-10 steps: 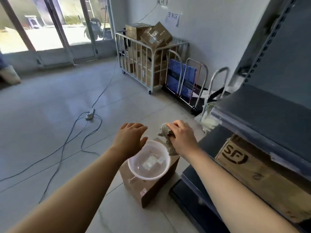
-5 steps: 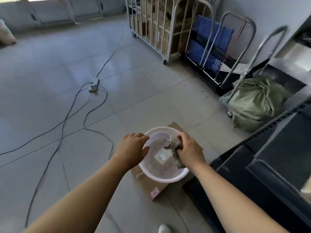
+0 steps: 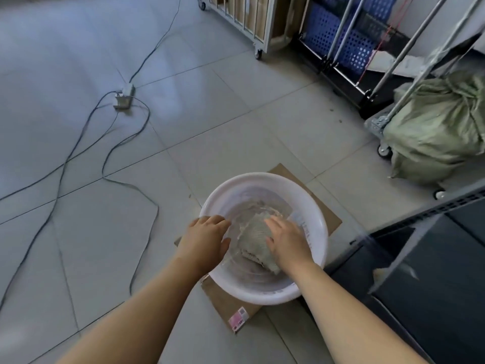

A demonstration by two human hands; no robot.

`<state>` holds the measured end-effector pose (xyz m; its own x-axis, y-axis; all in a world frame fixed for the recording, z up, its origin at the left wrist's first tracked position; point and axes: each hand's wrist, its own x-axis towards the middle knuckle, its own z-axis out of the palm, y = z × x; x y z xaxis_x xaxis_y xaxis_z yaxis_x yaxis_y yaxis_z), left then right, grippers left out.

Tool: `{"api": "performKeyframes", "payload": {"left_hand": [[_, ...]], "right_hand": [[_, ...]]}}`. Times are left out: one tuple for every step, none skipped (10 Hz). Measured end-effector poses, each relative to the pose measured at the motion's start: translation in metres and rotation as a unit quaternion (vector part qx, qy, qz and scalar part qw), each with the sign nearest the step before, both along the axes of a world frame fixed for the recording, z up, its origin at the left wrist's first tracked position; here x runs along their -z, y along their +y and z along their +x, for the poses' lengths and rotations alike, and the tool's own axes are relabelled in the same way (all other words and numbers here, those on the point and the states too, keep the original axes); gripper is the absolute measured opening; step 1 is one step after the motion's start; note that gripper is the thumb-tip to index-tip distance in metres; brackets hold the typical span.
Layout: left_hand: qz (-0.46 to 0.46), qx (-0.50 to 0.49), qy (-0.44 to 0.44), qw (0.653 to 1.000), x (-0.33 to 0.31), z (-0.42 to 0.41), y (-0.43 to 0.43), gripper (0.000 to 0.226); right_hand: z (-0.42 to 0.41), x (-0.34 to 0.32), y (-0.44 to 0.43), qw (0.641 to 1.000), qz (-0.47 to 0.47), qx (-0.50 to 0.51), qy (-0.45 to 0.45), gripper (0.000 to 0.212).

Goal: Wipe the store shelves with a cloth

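Pressing cloth (image 3: 256,232) flat-fingered with right hand (image 3: 286,240) mid-basin (image 3: 262,177), left hand (image 3: 207,237) at its left rim, grip perhaps loose, unclear; only wetting, shelves (image 3: 441,285) not yet wiped

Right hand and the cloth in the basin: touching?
Touching. The head view shows the right hand pressing flat on the cloth inside the white basin.

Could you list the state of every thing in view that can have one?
box: closed, on the floor
basin: upright on the box, holding water
cloth: spread in the basin, in water
left hand: open, fingers over the basin's rim
right hand: open, fingers pressing the cloth
sack: full, resting on a trolley
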<state>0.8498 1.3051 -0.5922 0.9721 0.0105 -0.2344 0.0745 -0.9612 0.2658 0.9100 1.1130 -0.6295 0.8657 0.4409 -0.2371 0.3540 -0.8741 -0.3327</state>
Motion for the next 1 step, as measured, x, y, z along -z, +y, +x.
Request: {"api": "performKeyframes", "payload": {"left_hand": [[0.002, -0.003, -0.016, 1.000, -0.0047, 0.0042, 0.0007, 0.041]], "right_hand": [[0.0032, -0.0031, -0.0052, 1.000, -0.004, 0.006, -0.014, 0.048]]}}
